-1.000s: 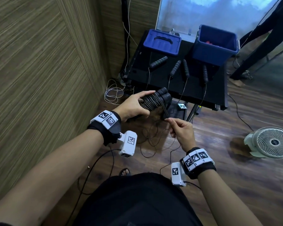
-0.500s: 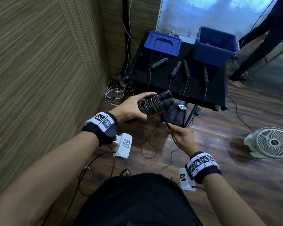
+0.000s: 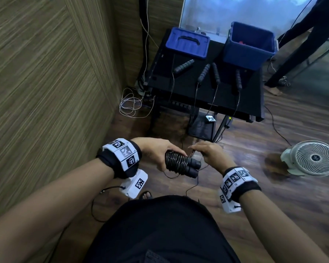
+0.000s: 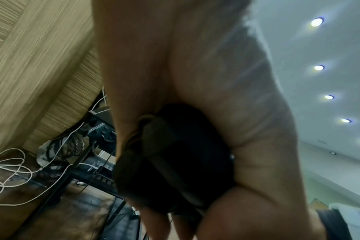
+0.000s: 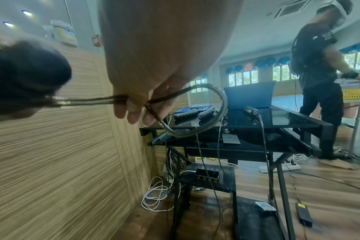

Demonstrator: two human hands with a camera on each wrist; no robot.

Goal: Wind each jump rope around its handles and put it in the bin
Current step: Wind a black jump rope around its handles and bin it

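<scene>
Jump rope (image 3: 180, 164), wound around its paired handles, sits mid-frame in the head view, gripped by the left hand (image 3: 156, 150). To its right, the right hand (image 3: 211, 154) pinches the loose cord. At upper right, a blue lid (image 3: 187, 43) and an open blue bin (image 3: 250, 44) holding something red stand on the black table (image 3: 254, 103), with four more handles lying before them. Only the right-wrist view shows the pinched cord's loop (image 5: 206, 113) and a second person (image 5: 318, 78).

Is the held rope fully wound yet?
Not fully. Coils cover the handles in the left hand, but the right hand pinches a loose loop.
</scene>
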